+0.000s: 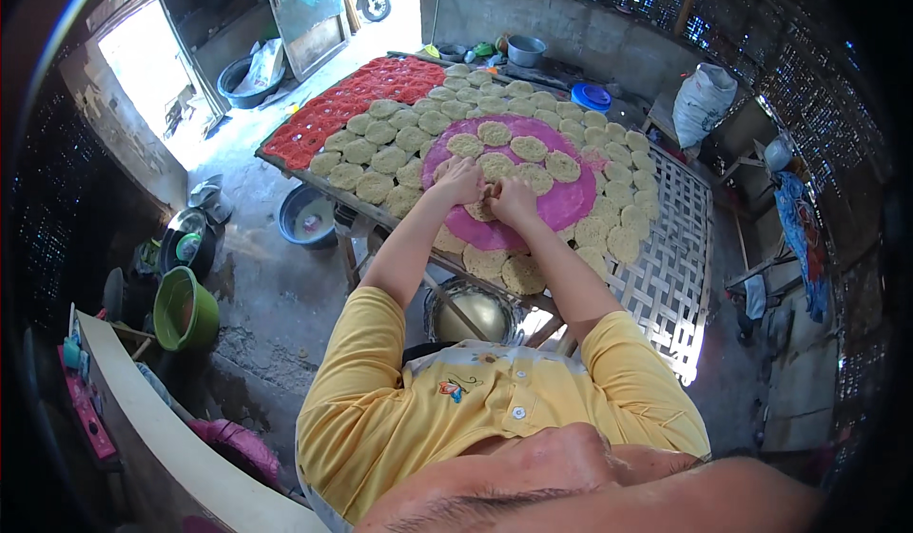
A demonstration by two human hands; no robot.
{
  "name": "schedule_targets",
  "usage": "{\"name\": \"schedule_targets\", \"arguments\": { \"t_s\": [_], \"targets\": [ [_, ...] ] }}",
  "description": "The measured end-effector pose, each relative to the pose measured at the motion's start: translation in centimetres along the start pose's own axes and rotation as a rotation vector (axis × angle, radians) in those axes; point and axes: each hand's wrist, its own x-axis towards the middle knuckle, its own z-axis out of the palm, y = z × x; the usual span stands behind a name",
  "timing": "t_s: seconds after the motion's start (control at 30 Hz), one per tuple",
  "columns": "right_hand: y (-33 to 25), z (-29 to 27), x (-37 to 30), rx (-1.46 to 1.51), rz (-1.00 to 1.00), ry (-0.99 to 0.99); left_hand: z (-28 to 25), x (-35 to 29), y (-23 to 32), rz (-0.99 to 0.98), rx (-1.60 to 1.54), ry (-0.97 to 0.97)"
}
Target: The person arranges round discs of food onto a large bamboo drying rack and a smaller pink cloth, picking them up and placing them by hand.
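Note:
My left hand (pixel 462 181) and my right hand (pixel 514 202) meet over a round pink sheet or tray (pixel 571 195). Their fingers are bent and drawn together. Whatever lies between the fingertips is too small to make out. Just below them is a flat, pale tan grain cake (pixel 479 212), partly covered by the hands. Other such cakes lie on the pink surface, one grain cake (pixel 495 134) near its far edge and another grain cake (pixel 563 166) to the right. Several more surround the pink round on a woven rack (pixel 680 238).
Red lacy-looking discs (pixel 352 105) cover the rack's far left end. Beneath its near edge sits a metal basin (pixel 471 314). To the left stand a dark bucket (pixel 308 217) and a green tub (pixel 185 310). A blue-lidded container (pixel 591 97) and a white sack (pixel 704 105) are beyond the rack.

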Motion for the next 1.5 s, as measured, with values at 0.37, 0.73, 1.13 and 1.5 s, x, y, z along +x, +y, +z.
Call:
{"name": "schedule_targets", "arguments": {
  "t_s": [0.37,0.73,1.13,1.5],
  "targets": [
    [2.7,-3.2,-0.9,0.663,-0.198,-0.062,-5.5,-3.3,3.3,0.380,-0.582,0.069],
    [8.5,-14.4,-11.2,0.972,0.082,-0.324,-2.2,-5.8,10.9,0.497,-0.669,-0.041],
    [10.2,-9.2,-20.4,0.376,-0.223,0.014,4.2,-9.1,12.5,0.800,-0.356,0.058],
    [9.9,-10.7,-20.5,0.347,-0.294,0.025,2.0,-10.2,11.9,0.776,-0.419,0.040]
  ]
}}
